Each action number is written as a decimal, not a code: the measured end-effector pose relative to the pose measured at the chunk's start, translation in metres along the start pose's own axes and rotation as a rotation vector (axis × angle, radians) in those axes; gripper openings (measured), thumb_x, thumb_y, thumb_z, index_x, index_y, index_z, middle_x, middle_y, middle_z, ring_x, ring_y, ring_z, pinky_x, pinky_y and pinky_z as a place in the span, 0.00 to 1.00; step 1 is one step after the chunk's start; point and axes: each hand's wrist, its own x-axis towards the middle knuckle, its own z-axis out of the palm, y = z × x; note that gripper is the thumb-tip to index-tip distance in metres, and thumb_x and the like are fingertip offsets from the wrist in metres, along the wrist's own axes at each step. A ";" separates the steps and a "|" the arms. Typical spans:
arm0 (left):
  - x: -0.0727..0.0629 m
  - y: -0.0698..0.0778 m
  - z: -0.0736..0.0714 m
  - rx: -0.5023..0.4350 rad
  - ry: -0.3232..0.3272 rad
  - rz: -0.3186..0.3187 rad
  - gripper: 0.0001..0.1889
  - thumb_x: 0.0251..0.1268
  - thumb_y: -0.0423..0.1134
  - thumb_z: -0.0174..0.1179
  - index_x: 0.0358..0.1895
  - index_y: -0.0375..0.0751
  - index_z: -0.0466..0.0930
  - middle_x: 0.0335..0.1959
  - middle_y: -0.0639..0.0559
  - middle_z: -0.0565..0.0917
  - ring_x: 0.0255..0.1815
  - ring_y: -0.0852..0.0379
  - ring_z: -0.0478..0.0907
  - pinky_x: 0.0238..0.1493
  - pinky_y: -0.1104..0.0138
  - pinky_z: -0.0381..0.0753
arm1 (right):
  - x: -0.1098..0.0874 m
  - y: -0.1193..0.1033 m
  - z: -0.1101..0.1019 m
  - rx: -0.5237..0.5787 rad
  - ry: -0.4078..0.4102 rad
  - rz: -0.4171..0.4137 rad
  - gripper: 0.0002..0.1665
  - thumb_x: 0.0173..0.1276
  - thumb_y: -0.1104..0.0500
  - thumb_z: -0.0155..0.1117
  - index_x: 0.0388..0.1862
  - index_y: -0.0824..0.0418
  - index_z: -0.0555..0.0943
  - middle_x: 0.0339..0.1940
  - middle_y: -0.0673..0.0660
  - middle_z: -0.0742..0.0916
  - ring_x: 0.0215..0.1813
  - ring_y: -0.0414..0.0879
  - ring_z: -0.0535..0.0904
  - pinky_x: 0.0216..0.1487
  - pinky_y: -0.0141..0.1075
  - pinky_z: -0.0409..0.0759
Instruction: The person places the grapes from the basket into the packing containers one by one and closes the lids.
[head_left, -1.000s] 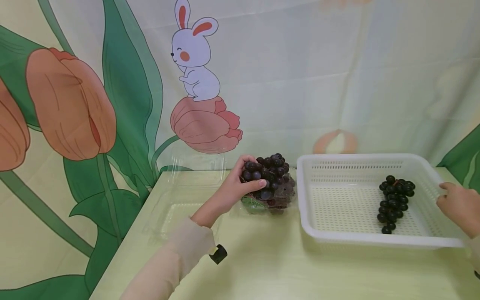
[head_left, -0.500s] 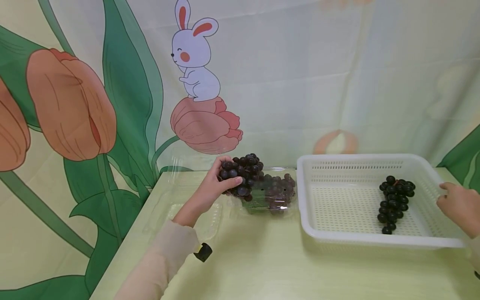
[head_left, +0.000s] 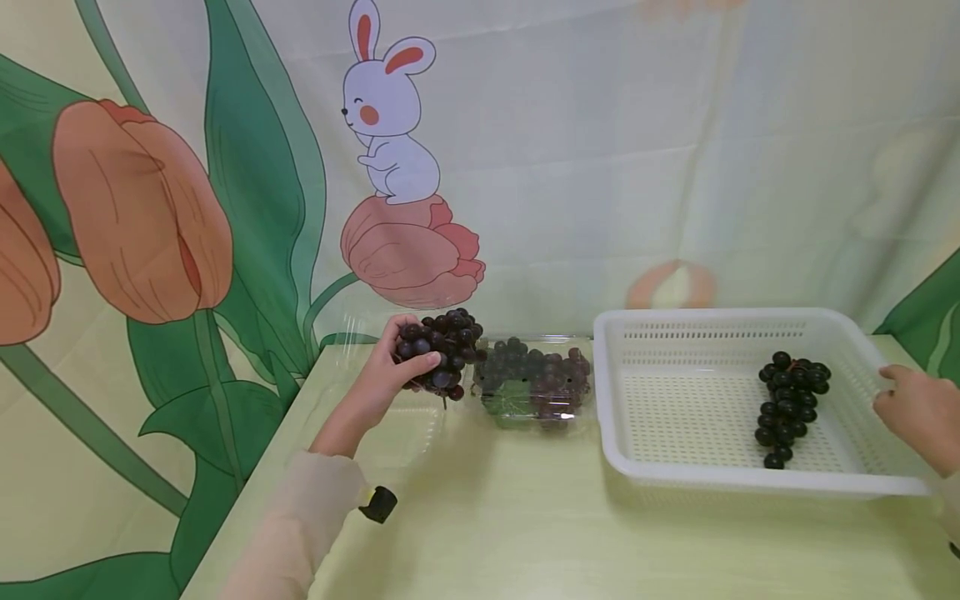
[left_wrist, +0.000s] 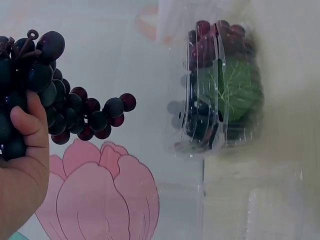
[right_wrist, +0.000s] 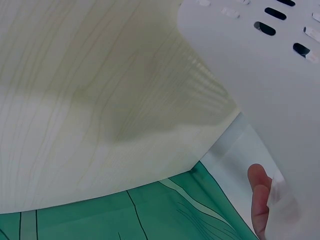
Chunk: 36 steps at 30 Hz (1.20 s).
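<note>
Left grip: fingers and thumb curled round a grape bunch, held up over the far left of the tabletop, just left of a clear plastic box. Bunch dense, near-black with wine-red grapes among them; brown stems show. More grapes and a green leaf boxed. Right grip at right rim of white basket; cannot tell whether closed on it.

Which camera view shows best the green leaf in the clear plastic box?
The left wrist view: there the green leaf appears large, with pale veins visible through the clear plastic box. The head view shows it only as a small green patch; the right wrist view does not show it.
</note>
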 end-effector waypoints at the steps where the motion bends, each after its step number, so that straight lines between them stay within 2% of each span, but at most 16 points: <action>1: -0.001 -0.001 -0.002 0.001 0.008 -0.005 0.20 0.59 0.39 0.54 0.50 0.50 0.55 0.47 0.47 0.63 0.39 0.51 0.67 0.30 0.67 0.71 | 0.000 0.000 0.000 0.001 0.001 0.001 0.22 0.54 0.68 0.43 0.46 0.83 0.66 0.42 0.80 0.74 0.14 0.47 0.59 0.17 0.35 0.59; 12: -0.007 -0.017 -0.023 -0.009 0.069 -0.021 0.17 0.60 0.39 0.53 0.45 0.59 0.56 0.46 0.48 0.63 0.38 0.54 0.68 0.28 0.69 0.69 | 0.002 0.003 0.003 0.007 0.006 -0.001 0.23 0.53 0.69 0.43 0.46 0.83 0.67 0.41 0.80 0.74 0.13 0.45 0.57 0.16 0.34 0.58; 18: -0.009 -0.027 -0.034 0.022 0.101 -0.069 0.17 0.60 0.42 0.54 0.46 0.60 0.56 0.49 0.47 0.63 0.40 0.54 0.67 0.31 0.68 0.70 | 0.003 0.004 0.003 0.003 -0.006 0.000 0.23 0.54 0.68 0.43 0.47 0.83 0.66 0.41 0.80 0.73 0.13 0.44 0.57 0.17 0.34 0.58; 20: -0.010 -0.030 -0.037 0.027 0.111 -0.078 0.17 0.60 0.42 0.54 0.46 0.59 0.56 0.49 0.47 0.63 0.41 0.54 0.67 0.32 0.68 0.70 | 0.004 0.004 0.003 0.005 -0.010 0.000 0.23 0.54 0.68 0.43 0.47 0.83 0.66 0.39 0.80 0.74 0.13 0.45 0.58 0.17 0.34 0.58; 25: -0.013 -0.038 -0.045 0.040 0.128 -0.083 0.17 0.60 0.43 0.54 0.47 0.57 0.56 0.48 0.48 0.63 0.40 0.55 0.68 0.32 0.68 0.69 | 0.002 0.002 0.001 0.013 -0.011 0.002 0.22 0.54 0.68 0.42 0.46 0.84 0.66 0.27 0.76 0.76 0.13 0.45 0.58 0.16 0.34 0.58; 32: -0.018 -0.052 -0.054 0.055 0.151 -0.129 0.21 0.60 0.45 0.54 0.52 0.53 0.54 0.51 0.45 0.62 0.41 0.54 0.66 0.32 0.69 0.68 | 0.000 0.000 -0.002 0.012 -0.018 0.011 0.22 0.54 0.69 0.42 0.46 0.83 0.65 0.29 0.76 0.76 0.14 0.45 0.58 0.17 0.35 0.59; 36: -0.021 -0.060 -0.059 0.065 0.171 -0.154 0.22 0.60 0.46 0.54 0.53 0.53 0.54 0.52 0.46 0.63 0.40 0.57 0.67 0.33 0.68 0.68 | 0.000 0.000 -0.002 0.024 -0.017 0.007 0.22 0.54 0.69 0.41 0.46 0.84 0.65 0.18 0.70 0.76 0.12 0.43 0.56 0.16 0.34 0.58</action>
